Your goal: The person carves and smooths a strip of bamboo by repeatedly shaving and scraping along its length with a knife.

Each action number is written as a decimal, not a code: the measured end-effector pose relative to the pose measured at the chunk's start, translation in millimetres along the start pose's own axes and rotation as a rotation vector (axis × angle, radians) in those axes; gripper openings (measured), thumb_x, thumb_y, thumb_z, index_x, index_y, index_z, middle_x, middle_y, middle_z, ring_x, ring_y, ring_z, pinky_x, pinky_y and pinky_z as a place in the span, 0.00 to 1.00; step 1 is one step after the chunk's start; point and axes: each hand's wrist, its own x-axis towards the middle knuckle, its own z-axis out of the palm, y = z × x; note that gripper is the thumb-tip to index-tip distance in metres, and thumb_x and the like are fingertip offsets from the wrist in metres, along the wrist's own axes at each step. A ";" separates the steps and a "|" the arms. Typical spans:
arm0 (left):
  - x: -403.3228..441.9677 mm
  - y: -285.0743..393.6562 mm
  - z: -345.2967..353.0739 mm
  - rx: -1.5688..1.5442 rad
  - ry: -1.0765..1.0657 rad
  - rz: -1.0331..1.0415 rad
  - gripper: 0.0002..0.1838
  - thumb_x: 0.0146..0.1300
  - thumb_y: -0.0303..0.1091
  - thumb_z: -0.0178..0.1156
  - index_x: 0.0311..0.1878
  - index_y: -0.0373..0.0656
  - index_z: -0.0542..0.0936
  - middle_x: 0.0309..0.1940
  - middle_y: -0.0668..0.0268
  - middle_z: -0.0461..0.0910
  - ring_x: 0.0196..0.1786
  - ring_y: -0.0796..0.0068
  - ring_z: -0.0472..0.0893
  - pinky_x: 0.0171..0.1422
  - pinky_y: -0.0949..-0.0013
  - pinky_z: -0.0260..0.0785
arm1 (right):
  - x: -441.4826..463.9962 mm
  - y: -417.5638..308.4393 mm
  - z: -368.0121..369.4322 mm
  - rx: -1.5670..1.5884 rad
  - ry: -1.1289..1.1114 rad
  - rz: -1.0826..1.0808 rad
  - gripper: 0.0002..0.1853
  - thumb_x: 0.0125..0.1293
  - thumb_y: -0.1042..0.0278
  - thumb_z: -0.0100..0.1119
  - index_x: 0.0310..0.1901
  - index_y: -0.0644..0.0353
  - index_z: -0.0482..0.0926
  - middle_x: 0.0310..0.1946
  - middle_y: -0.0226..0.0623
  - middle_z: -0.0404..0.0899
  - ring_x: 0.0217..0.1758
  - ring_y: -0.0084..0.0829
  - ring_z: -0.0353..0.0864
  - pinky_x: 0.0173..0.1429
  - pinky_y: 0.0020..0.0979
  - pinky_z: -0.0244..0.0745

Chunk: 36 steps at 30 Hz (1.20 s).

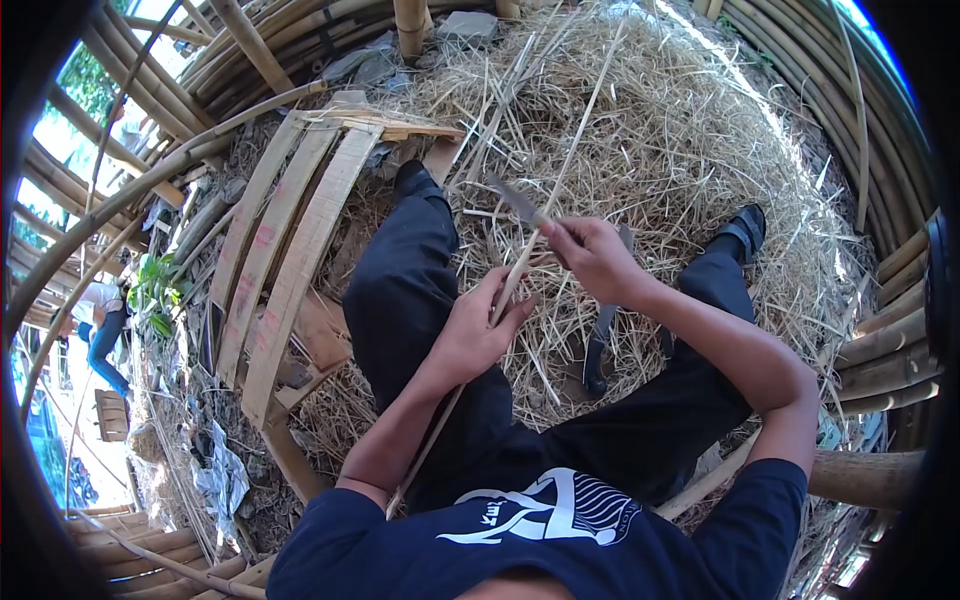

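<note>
A long thin bamboo strip runs from the straw at the top, between my hands and down past my left forearm. My left hand is closed round the strip over my lap. In my right hand, up and to the right of the left one, is a small knife; its blade points up and left and its handle end lies close against the strip. Below my right hand a second, larger knife with a black handle lies on the straw between my legs, partly hidden by the hand.
Straw and shavings cover the ground. A slatted wooden pallet leans at the left of my leg. Bamboo poles line the right and top. Another person is beyond the poles at far left.
</note>
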 end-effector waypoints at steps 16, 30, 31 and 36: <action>-9.6 -6.2 6.5 0.029 0.024 0.067 0.13 0.71 0.34 0.54 0.51 0.34 0.78 0.17 0.66 0.66 0.22 0.86 0.62 0.24 0.74 0.57 | 11.7 8.5 -30.4 -0.084 0.046 0.145 0.33 0.74 0.42 0.42 0.18 0.60 0.71 0.11 0.23 0.60 0.16 0.18 0.57 0.22 0.27 0.53; -10.2 -7.3 6.1 -0.013 0.011 0.015 0.14 0.73 0.33 0.52 0.52 0.34 0.79 0.16 0.73 0.63 0.21 0.88 0.60 0.22 0.75 0.53 | -9.1 -12.7 -20.1 -0.330 0.126 -0.155 0.28 0.75 0.51 0.43 0.28 0.71 0.74 0.15 0.52 0.66 0.18 0.48 0.64 0.28 0.43 0.63; -11.5 -7.1 5.9 -0.013 0.009 0.007 0.14 0.73 0.33 0.52 0.53 0.35 0.79 0.16 0.74 0.63 0.20 0.89 0.60 0.22 0.75 0.53 | -9.2 -13.8 -20.9 -0.359 0.103 -0.142 0.31 0.75 0.48 0.42 0.25 0.70 0.75 0.14 0.50 0.68 0.17 0.46 0.68 0.27 0.44 0.63; -12.3 -11.3 5.4 -0.019 -0.004 -0.007 0.14 0.73 0.33 0.52 0.54 0.36 0.79 0.15 0.76 0.63 0.20 0.90 0.60 0.22 0.76 0.53 | -5.0 -12.6 -26.9 -0.252 -0.045 0.186 0.35 0.74 0.42 0.41 0.21 0.68 0.73 0.11 0.41 0.67 0.13 0.32 0.68 0.22 0.40 0.61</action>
